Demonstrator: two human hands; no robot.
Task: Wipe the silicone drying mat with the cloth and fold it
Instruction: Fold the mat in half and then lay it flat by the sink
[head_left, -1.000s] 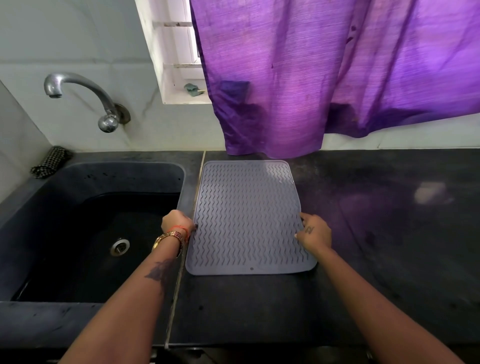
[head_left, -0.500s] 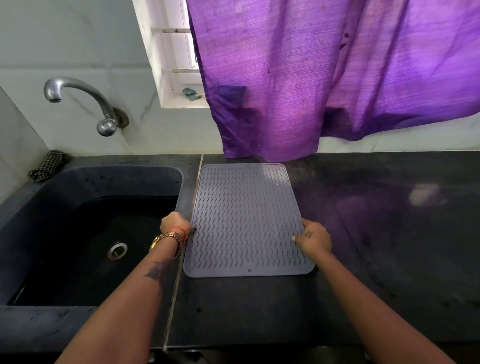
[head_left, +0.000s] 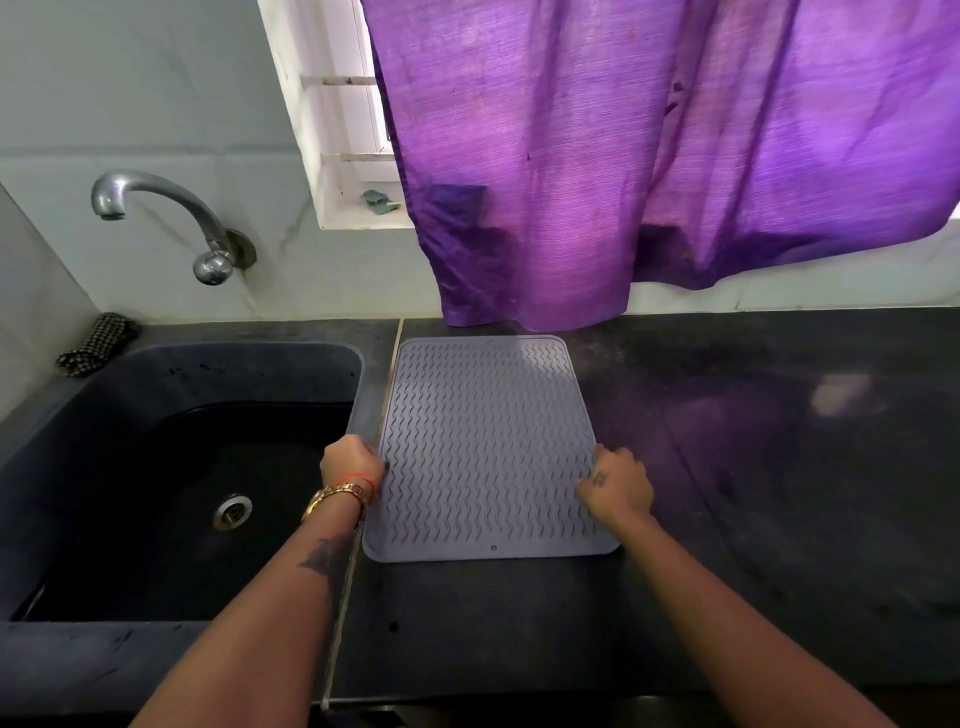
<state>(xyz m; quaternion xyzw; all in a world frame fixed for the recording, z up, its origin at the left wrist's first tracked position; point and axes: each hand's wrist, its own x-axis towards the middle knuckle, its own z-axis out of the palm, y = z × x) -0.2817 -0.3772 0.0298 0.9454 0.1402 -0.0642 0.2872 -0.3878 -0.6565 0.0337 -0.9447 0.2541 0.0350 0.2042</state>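
Seen from the head camera, a person grips a grey silicone drying mat (head_left: 488, 447) by its two long edges on a dark stone counter (head_left: 753, 519). The left hand (head_left: 352, 463) curls its fingers round the mat's left edge, about two-thirds of the way toward the person, and the right hand (head_left: 615, 486) curls round the right edge directly opposite; both hold the mat and nothing else. Between the two grips the mat lies flat and unfolded, its wave-ribbed face up. Just outside the left grip runs the counter seam and the rim of a black sink (head_left: 358, 384), so that side has little bare surface. Outside the right grip the counter stretches away wide and bare. Beyond the grips, the mat's far edge reaches almost under the hem of a purple curtain (head_left: 649, 156) hanging over the wall. Toward the person, a band of counter lies between the mat's near edge and the counter's front. A checked cloth (head_left: 96, 343) sits at the sink's far left corner, well apart from both hands, below a metal tap (head_left: 171, 218).
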